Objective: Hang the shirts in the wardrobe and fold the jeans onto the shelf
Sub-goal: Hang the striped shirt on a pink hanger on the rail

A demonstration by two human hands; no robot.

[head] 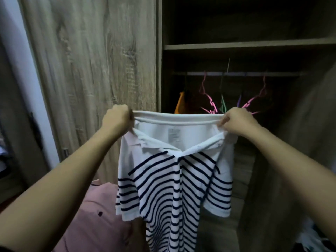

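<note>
Shirt: a white polo shirt (174,179) with dark navy stripes over the chest and short sleeves. It is held up in the air in front of the open wardrobe, and its body hangs down past the bottom edge of the view.
Collar: the white collar (178,118) is pulled into a taut, nearly level line between the two hands. A faint printed label (173,135) shows inside the back of the neck.
Left hand: the left hand (116,118) is curled into a fist that grips the left end of the collar, with the arm stretched forward.
Right hand: the right hand (238,122) grips the right end of the collar, fingers bent round the cloth.
Hands together: they are well apart, at about the same height, with the shirt spread between them.
Rail: a clothes rail (245,74) runs across the dark inside, behind and above the shirt.
Hangers: two pink hangers (209,100) hang on the rail, with a green hanger (223,104) and a purple hanger (239,101) between them, all just behind the collar.
Orange garment: an orange garment (180,104) hangs at the left end of the rail.
Shelf: a wooden shelf (245,45) lies above the rail.
Wardrobe: the wardrobe (159,51) is grey-brown wood grain, and its door (94,60) stands to the left of the opening.
Lower left: pink fabric (91,215) with small dark marks lies beside the shirt's hem.
Lower right: a blurred heap of cloth (312,237), too dim to tell apart.
</note>
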